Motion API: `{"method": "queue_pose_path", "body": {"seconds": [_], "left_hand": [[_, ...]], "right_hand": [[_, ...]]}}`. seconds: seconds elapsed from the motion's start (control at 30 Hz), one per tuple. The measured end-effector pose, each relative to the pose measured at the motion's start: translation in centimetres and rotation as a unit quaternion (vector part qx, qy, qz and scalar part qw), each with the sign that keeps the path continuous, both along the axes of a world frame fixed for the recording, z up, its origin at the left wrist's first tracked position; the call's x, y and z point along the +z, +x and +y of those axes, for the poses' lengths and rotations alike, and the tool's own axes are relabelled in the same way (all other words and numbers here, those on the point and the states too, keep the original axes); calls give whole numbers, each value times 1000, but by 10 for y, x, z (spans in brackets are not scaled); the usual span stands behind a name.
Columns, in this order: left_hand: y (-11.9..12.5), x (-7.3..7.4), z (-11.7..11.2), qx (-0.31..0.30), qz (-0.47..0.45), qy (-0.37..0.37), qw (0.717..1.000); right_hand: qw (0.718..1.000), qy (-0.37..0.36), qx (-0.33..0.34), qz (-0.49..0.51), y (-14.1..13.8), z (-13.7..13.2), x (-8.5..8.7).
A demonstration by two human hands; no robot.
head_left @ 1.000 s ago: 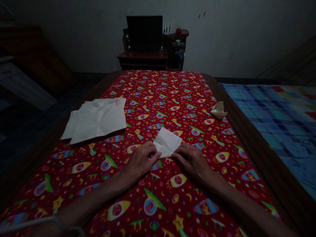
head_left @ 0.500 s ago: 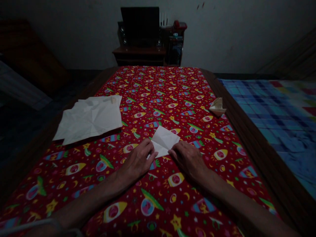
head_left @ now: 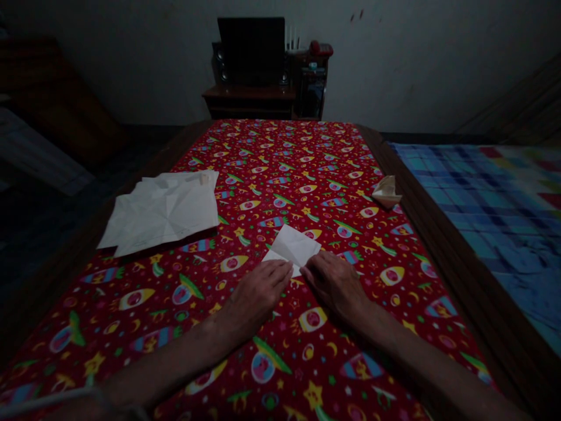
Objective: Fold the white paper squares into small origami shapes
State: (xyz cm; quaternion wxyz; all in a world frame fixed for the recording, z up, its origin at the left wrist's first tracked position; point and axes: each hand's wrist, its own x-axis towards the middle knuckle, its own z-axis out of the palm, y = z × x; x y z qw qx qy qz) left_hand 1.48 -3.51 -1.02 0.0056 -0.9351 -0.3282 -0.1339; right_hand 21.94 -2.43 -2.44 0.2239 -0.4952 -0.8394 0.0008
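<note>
A small folded piece of white paper (head_left: 294,242) with creases lies on the red printed cloth in front of me. My left hand (head_left: 263,287) rests at its near left edge, fingers stretched out together and fingertips on the paper near its bottom corner. On the other side, my right hand (head_left: 336,279) has thumb and curled fingers closed on the paper's right corner. The fingers cover part of the near edge.
To the left lies a stack of creased white sheets (head_left: 170,204) with a small pale piece on top. A folded brownish paper shape (head_left: 386,192) sits at the right. The red cloth (head_left: 280,164) covers a dark wooden table. A monitor (head_left: 252,51) stands beyond.
My left hand has let go of the paper's left corner and slid right and toward me, its fingers straightening along the near edge. My right hand stays at the right corner.
</note>
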Motion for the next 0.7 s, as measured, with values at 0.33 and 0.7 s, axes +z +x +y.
{"method": "queue_pose_path", "body": {"seconds": [0.33, 0.7], "left_hand": [[-1, -1, -13, 20, 76, -26, 997], [-22, 0, -15, 27, 51, 7, 998]], "right_hand": [[989, 34, 98, -106, -3, -18, 13], [986, 63, 103, -115, 13, -25, 18]]}}
